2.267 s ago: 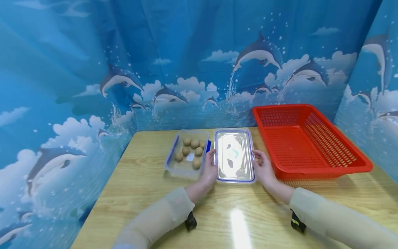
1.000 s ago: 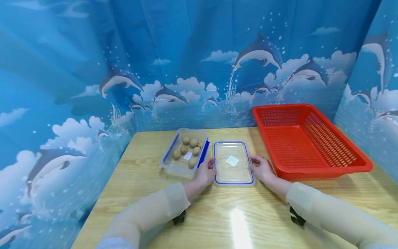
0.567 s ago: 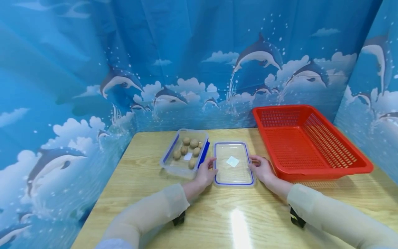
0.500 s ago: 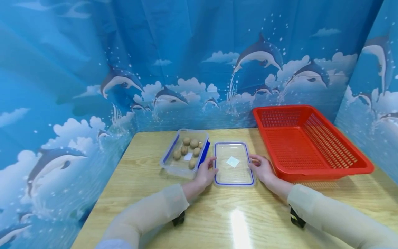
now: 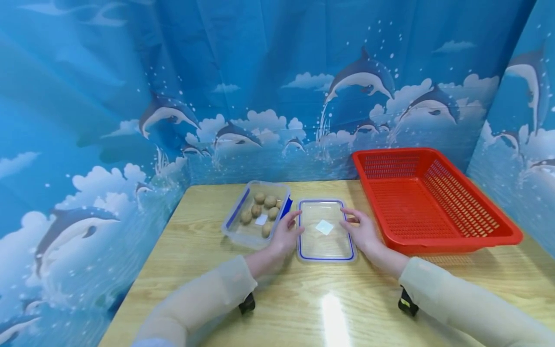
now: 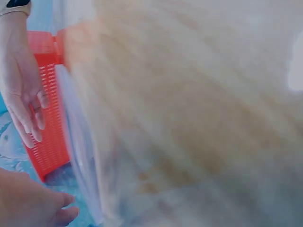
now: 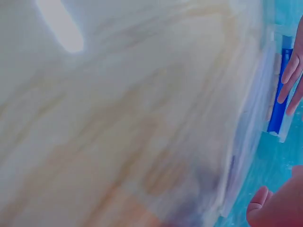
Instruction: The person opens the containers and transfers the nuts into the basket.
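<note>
A clear plastic box lid (image 5: pixel 323 246) with a blue sealing strip lies flat on the wooden table, a small pale square (image 5: pixel 324 227) showing at its middle. My left hand (image 5: pixel 284 237) is at the lid's left edge, its fingers loosely bent and holding nothing. At the opposite edge is my right hand (image 5: pixel 363 234), thumb and fingers spread apart with nothing between them. Whether fingertips still touch the lid, I cannot tell. Left of the lid stands a clear plastic box (image 5: pixel 240 237) containing several walnut-like brown balls (image 5: pixel 270 201). Both hands also appear in the left wrist view.
A large red plastic basket (image 5: pixel 416 202) stands right of the lid, close beyond my right hand. A blue side clip (image 5: pixel 288 205) sticks out from the box towards my left hand. Behind the wooden table (image 5: pixel 208 299) hangs a dolphin-printed blue curtain (image 5: pixel 269 72).
The lid, tilted and held between both hands at first, came down flat onto the table. Since then my fingers have loosened and both hands have shifted slightly. The clear box has moved a little left.
</note>
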Demonstrator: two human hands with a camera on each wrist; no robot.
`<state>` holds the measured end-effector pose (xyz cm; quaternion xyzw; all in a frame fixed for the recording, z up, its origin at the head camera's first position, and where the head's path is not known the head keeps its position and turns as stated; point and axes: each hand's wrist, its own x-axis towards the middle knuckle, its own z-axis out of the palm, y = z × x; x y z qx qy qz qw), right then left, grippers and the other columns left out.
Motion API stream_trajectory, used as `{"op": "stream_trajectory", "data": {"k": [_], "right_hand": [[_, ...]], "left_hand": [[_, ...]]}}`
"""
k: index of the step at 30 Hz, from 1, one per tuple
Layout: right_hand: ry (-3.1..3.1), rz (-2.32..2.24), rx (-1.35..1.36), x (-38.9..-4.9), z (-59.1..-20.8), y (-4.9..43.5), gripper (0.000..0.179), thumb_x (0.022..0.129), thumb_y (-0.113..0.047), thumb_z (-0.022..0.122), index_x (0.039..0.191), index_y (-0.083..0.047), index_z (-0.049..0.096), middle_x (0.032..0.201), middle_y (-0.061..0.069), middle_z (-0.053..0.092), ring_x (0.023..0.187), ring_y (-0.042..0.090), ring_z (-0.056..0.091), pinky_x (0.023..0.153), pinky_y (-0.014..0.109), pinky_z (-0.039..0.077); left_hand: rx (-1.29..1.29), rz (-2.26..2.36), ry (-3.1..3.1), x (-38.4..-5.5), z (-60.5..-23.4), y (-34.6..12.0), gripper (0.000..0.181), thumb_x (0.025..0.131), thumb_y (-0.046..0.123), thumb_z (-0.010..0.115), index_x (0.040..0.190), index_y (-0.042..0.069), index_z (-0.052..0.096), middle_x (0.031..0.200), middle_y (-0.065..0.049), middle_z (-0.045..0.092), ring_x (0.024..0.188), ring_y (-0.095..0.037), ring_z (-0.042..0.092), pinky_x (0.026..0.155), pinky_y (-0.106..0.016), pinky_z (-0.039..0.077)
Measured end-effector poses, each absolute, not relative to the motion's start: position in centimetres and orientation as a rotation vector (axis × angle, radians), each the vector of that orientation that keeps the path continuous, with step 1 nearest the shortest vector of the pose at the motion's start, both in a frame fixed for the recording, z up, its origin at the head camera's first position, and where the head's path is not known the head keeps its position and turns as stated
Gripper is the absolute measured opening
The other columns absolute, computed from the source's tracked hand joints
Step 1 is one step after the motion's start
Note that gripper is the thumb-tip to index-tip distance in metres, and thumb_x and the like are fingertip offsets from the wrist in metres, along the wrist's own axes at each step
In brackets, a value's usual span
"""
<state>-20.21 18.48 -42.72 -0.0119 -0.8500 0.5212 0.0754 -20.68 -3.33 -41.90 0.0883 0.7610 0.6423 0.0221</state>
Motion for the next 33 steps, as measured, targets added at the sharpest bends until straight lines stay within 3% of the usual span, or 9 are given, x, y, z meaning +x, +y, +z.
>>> {"op": "stream_trajectory", "data": {"k": [5, 10, 20, 27, 33], "right_hand": [[-2.488, 1.635, 0.000, -20.2, -41.9, 17.6, 0.039, 0.094, -0.002, 0.063, 0.132, 0.002, 0.057, 0.129, 0.025, 0.052, 0.109, 0.035, 0.054, 0.067, 0.014, 0.044], [-2.425, 1.701, 0.051, -20.2, -41.1, 16.5, 0.039, 0.092, 0.000, 0.064, 0.130, 0.005, 0.057, 0.130, 0.024, 0.054, 0.107, 0.036, 0.055, 0.066, 0.015, 0.044], [-2.347, 1.752, 0.154, -21.1, -40.3, 14.6, 0.038, 0.091, 0.002, 0.065, 0.128, 0.006, 0.058, 0.131, 0.022, 0.054, 0.105, 0.037, 0.057, 0.077, 0.015, 0.047], [-2.370, 1.703, 0.214, -21.8, -40.2, 13.1, 0.038, 0.091, -0.001, 0.066, 0.128, 0.004, 0.059, 0.127, 0.021, 0.054, 0.103, 0.036, 0.060, 0.088, 0.031, 0.048], [-2.397, 1.690, 0.256, -22.5, -40.0, 12.2, 0.038, 0.092, -0.004, 0.066, 0.129, 0.003, 0.058, 0.130, 0.019, 0.056, 0.104, 0.035, 0.060, 0.086, 0.042, 0.052]], "left_hand": [[0.344, 1.985, 2.289, -20.9, -40.4, -4.6, 0.050, 0.094, -0.004, 0.057, 0.141, -0.003, 0.042, 0.148, -0.022, 0.037, 0.135, -0.041, 0.034, 0.111, -0.043, 0.030], [0.481, 2.050, 2.279, -21.2, -39.4, -6.6, 0.046, 0.093, -0.008, 0.055, 0.138, -0.012, 0.041, 0.144, -0.028, 0.039, 0.131, -0.046, 0.038, 0.108, -0.044, 0.034], [0.589, 1.900, 2.432, -23.6, -37.7, -11.9, 0.045, 0.095, -0.003, 0.057, 0.138, -0.009, 0.043, 0.141, -0.028, 0.043, 0.133, -0.041, 0.037, 0.111, -0.048, 0.030], [0.680, 1.846, 2.522, -25.7, -37.4, -16.0, 0.045, 0.096, -0.002, 0.056, 0.138, -0.011, 0.043, 0.142, -0.030, 0.041, 0.133, -0.042, 0.036, 0.111, -0.050, 0.028], [0.634, 1.687, 2.632, -27.2, -37.7, -18.7, 0.044, 0.099, 0.005, 0.056, 0.141, -0.003, 0.045, 0.146, -0.023, 0.040, 0.136, -0.040, 0.033, 0.108, -0.055, 0.030]]}}
